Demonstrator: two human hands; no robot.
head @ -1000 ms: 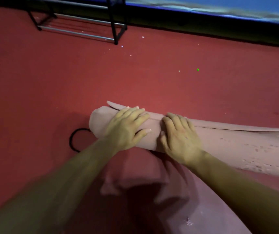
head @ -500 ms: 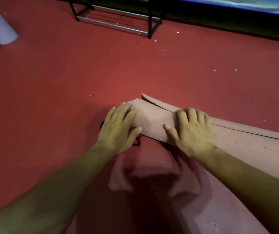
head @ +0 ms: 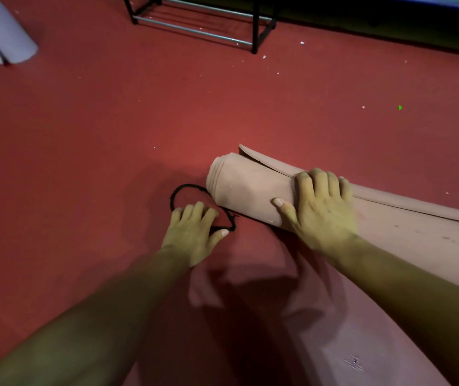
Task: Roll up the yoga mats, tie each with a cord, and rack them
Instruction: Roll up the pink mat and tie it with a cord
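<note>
Pink foam yoga mat, rolled, lies on red floor; loose outer flap lifts along far side. Right hand presses down on top of roll, fingers spread wide, thumb out toward roll's left end. Left hand on floor just left of roll, its fingers bent over near arc of thin black cord loop; cannot tell whether they pinch it. Black metal rack with silver rails stands at far edge. Lavender rolled mat top left, well apart.
</note>
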